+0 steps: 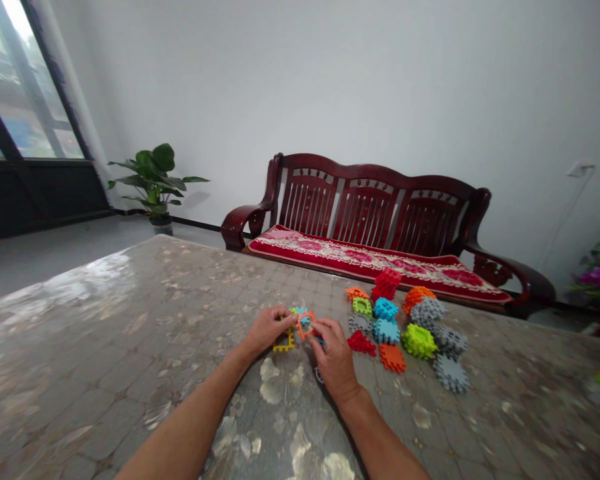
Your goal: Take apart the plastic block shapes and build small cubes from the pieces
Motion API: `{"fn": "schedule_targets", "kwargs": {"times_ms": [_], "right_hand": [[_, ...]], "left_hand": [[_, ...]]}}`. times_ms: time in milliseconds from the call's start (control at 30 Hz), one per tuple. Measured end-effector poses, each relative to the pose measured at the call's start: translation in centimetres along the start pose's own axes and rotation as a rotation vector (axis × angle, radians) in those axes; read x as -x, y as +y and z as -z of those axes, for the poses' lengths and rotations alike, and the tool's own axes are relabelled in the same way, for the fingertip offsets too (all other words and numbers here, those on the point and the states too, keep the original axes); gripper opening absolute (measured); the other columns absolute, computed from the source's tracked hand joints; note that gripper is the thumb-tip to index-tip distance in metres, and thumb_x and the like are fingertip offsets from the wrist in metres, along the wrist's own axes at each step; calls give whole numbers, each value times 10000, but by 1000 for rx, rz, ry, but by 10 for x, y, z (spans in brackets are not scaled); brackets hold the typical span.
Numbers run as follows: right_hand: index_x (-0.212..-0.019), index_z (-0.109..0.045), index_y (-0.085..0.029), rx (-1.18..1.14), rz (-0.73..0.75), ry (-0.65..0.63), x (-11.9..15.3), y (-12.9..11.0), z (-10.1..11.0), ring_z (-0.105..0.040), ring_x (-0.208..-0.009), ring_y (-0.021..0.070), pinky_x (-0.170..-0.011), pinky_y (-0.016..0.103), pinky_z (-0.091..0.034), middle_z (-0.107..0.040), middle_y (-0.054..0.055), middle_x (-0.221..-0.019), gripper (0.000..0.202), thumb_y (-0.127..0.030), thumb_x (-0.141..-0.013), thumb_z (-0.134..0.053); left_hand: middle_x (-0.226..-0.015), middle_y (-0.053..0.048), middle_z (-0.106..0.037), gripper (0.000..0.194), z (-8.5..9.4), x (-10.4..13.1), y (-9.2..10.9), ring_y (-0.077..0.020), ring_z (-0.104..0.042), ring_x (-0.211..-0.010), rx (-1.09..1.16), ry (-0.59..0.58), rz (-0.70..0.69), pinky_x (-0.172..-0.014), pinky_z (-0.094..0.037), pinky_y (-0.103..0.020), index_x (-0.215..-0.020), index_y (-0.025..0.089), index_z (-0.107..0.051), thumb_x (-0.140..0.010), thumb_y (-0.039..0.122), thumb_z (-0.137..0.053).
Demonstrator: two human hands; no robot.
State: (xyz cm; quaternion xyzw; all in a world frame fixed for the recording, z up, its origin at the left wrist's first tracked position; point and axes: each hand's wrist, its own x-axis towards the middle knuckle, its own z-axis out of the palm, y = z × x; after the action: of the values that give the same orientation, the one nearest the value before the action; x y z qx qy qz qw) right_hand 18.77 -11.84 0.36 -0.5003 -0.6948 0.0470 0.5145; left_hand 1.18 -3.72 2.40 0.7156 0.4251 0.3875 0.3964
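Fingertips Busy on a Handful of Toothed Pieces

A small cluster of toothed pieces [301,327] is sitting between the two hands, at or just above the tabletop. An orange frame [305,334] is showing at its middle, a bit of blue [303,311] is peeping out behind, and a yellow frame [283,348] is hanging or lying below the left fingers; from where I'm standing it is too small to tell whether the yellow one is joined on. The left hand [270,328] is pinching the cluster from its side, and the right hand [336,360] is gripping the opposite edge, thumb and fingers closed, so the hands are working near each other without touching.

As far as I can judge, things are at an early point: only a few pieces are in hand, while most are waiting in stacks. Just beyond the right hand, red pieces [361,343] and an orange stack [393,358] are lying nearest, with blue stacks [387,331] behind; a lime stack [420,341] and a grey stack [451,373] are standing farther right (sorted mostly by colour, it seems).

The patterned table [180,320] is stretching toward a dark wooden bench [365,200], and a leafy plant [153,177] is standing off left.
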Motion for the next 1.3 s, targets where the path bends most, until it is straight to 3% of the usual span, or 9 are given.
{"fn": "schedule_targets", "kwargs": {"times_ms": [267, 433, 567, 667, 967, 1300], "right_hand": [[-1008, -690, -259, 373, 114, -86, -1, -11, 8, -576, -929, 196, -827, 326, -476, -620, 59, -1053, 170, -199, -936, -548], [-955, -682, -245, 485, 72, -107, -10, -17, 17, -549, -945, 212, -829, 332, -424, -615, 54, -1005, 113, -204, -917, -583], [-918, -702, -256, 574, -80, -105, -28, -7, 31, -546, -905, 227, -800, 343, -393, -639, 47, -919, 88, -248, -896, -617], [-870, -720, -265, 670, -149, -152, -45, 7, 38, -550, -888, 234, -776, 347, -372, -672, 52, -878, 89, -277, -876, -632], [-948, -731, -248, 841, -262, -240, -80, 48, 42, -576, -995, 249, -811, 349, -354, -723, 68, -979, 144, -279, -867, -616], [-972, -749, -249, 876, -159, -362, -71, 49, 37, -575, -986, 280, -835, 392, -337, -731, 88, -1020, 227, -205, -878, -547]], "left_hand": [[-555, 32, -512, 436, -5, -2, -7, -106, -445, -536, 108, -37, 108, -522, -346, -228, -617, 160, -587, -722, 583, -599], [-580, 13, -571, 458, 3, -6, -17, -140, -512, -575, -49, 38, 74, -553, -374, -246, -635, 164, -635, -797, 569, -497], [-730, -38, -700, 535, 15, -7, -24, -184, -622, -711, -110, 147, 31, -692, -453, -281, -726, 170, -697, -899, 523, -333], [-742, -51, -716, 550, 19, -6, -25, -196, -638, -722, -152, 183, 41, -710, -460, -291, -740, 171, -707, -915, 511, -311], [-726, -33, -711, 459, 19, -8, -20, -204, -629, -748, -314, 139, 81, -668, -414, -280, -720, 200, -696, -886, 465, -360], [-705, -19, -688, 411, 19, -10, -22, -181, -594, -699, -374, 132, 102, -624, -367, -265, -723, 189, -696, -885, 425, -400]]}}
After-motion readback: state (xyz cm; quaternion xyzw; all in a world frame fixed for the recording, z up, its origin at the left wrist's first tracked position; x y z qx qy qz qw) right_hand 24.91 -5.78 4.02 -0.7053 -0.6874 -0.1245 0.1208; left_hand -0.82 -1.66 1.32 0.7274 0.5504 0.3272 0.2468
